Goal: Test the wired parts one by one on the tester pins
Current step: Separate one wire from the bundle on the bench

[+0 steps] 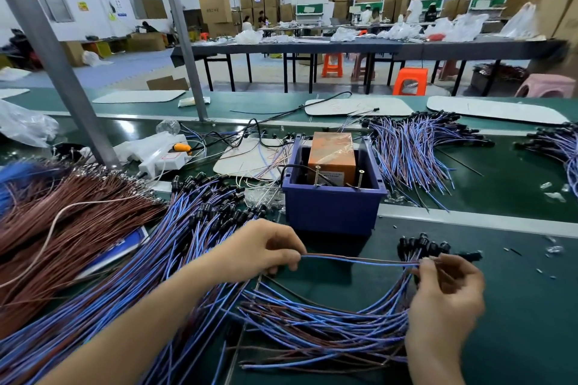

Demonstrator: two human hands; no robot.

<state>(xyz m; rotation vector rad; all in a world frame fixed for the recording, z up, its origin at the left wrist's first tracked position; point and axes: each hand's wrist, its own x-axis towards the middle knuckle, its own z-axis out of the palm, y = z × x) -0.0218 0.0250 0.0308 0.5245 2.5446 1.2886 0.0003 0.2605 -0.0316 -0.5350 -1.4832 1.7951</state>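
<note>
One wired part (pixel 359 260), a blue and a brown wire side by side, is stretched level between my hands just in front of the tester. My left hand (pixel 266 248) pinches its bare end. My right hand (pixel 445 294) pinches the end by the black caps and also holds a bundle of wired parts (pixel 328 322) that sags onto the green mat. Black caps (pixel 425 243) stick up above my right fingers. The tester is a blue bin (pixel 331 206) with an orange box (pixel 333 154) inside and two upright metal pins (pixel 318 175) at its front rim.
A big heap of blue-brown wired parts (pixel 194 228) lies at the left, with brown wires (pixel 72 212) beyond it. More wired parts (pixel 413 150) are piled right of the bin. A metal post (pixel 62 71) rises at the left. A white power strip (pixel 162 159) sits behind.
</note>
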